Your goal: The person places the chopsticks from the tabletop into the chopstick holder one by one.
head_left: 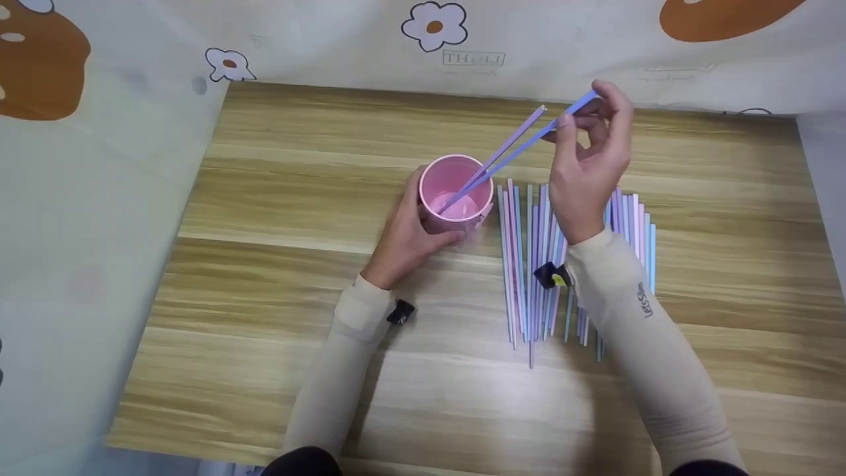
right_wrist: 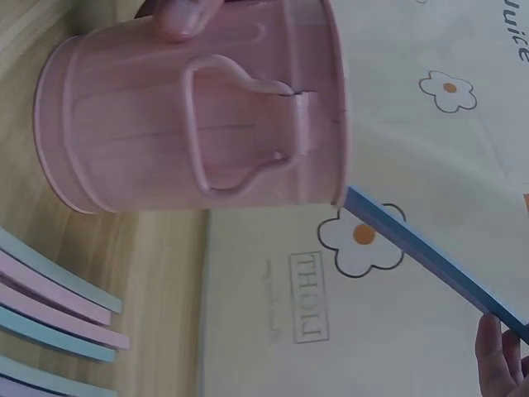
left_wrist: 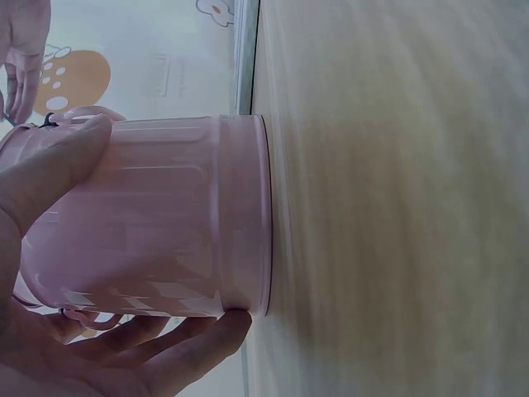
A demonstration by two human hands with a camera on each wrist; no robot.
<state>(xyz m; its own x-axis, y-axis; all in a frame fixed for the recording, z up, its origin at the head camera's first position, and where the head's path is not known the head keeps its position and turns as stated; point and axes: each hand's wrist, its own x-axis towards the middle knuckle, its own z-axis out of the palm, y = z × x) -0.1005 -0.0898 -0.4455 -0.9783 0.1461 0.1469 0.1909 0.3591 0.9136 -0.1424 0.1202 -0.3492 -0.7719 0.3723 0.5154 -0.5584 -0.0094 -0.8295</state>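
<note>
A small pink bucket (head_left: 456,219) with looped side handles stands on the wooden table. My left hand (head_left: 408,235) grips it, thumb on the near side and fingers around the far side. Two thin straws lean inside against its rim: a purple straw (head_left: 515,137) and a blue straw (head_left: 529,142). My right hand (head_left: 591,162) pinches the blue straw near its upper end, above and to the right of the bucket. In the right wrist view the blue straw (right_wrist: 421,248) slants from the bucket's mouth to the fingertips.
Several loose straws (head_left: 512,264) in pink, purple, blue and green lie side by side to the bucket's right, partly under my right forearm. A wall covering (head_left: 344,39) with printed flowers rises behind the table's back edge (head_left: 396,90).
</note>
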